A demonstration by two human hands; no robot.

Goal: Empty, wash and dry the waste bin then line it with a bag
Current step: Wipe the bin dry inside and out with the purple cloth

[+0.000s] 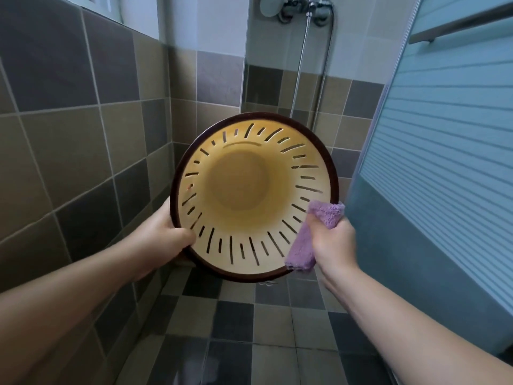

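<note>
Yellow plastic, ringed by a dark brown rim, filled the middle of the view: the waste bin (249,195) was held up over the tiled floor (272,329), its mouth tipped toward the person and its slotted wall showing inside. The left hand (169,234) clamped the near-left rim, thumb curled inside. The right hand (333,237) was closed around a folded purple cloth (308,240), pressed to the inner wall at the near-right. Drying appeared to be under way. To do it well, the cloth should probably sweep round the whole inside, slots and base included, while the left hand turns the bin.
</note>
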